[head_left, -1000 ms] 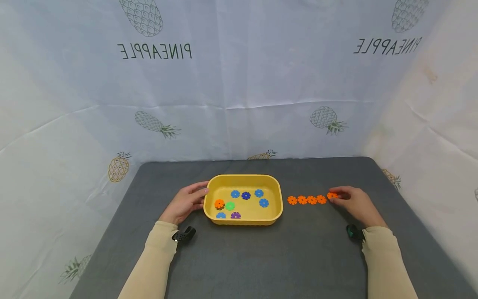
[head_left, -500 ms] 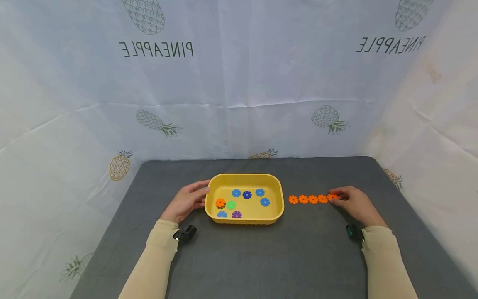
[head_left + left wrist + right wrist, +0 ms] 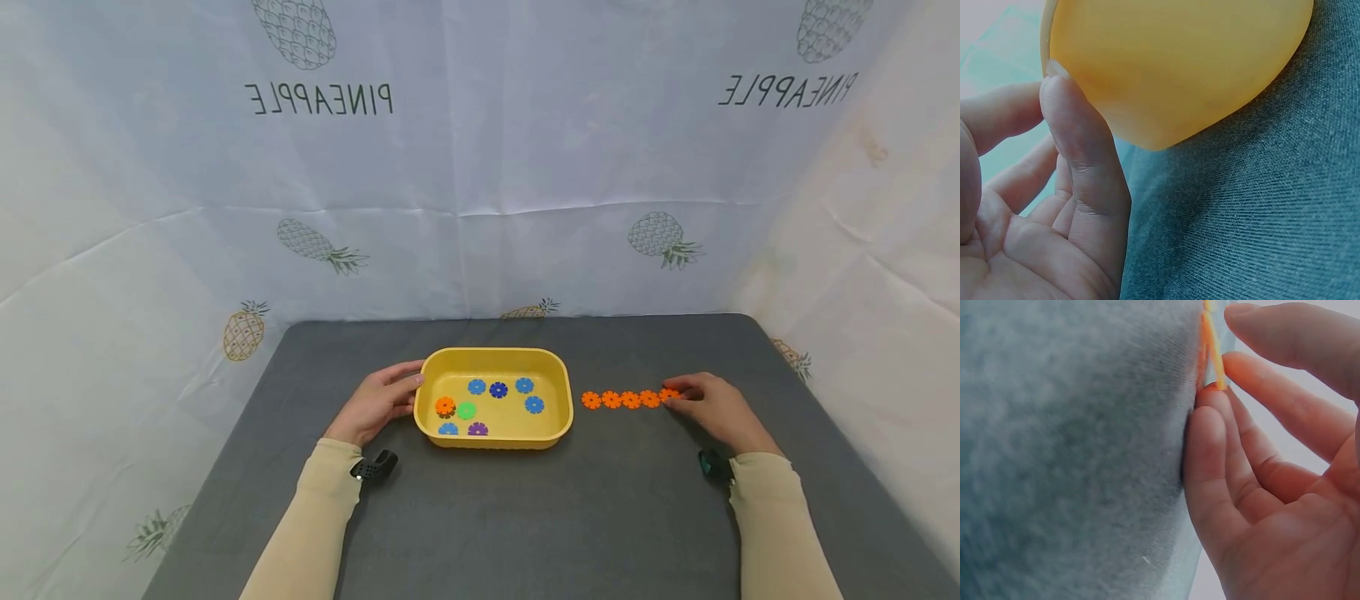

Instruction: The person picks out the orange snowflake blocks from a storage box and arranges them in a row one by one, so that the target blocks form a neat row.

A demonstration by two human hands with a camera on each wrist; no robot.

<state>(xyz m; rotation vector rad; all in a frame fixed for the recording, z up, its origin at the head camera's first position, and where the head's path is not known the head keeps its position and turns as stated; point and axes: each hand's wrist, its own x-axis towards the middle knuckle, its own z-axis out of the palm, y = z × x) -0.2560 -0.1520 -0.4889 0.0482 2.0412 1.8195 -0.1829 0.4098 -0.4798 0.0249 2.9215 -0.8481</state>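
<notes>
My left hand (image 3: 377,403) pinches the left rim of a yellow plastic basin (image 3: 495,442), thumb tip at the rim in the left wrist view. Inside lie several notched interlocking discs, among them a green disc (image 3: 466,410), a dark blue disc (image 3: 498,390) and an orange disc (image 3: 446,406). Right of the basin runs a straight row of orange discs (image 3: 631,400). At the row's right end my right hand (image 3: 712,406) holds an orange disc (image 3: 1213,353) by its edges, partly hidden by the fingers. It is tilted slightly and meets or overlaps its neighbour.
All this stands on a dark grey table (image 3: 540,517). A white pineapple-print curtain (image 3: 480,167) hangs along its back and both sides. Each wrist bears a black strap (image 3: 375,467).
The orange disc in my right hand has come down against the row's end, closing the small gap. My left hand stays on the basin; the whole view has shifted slightly.
</notes>
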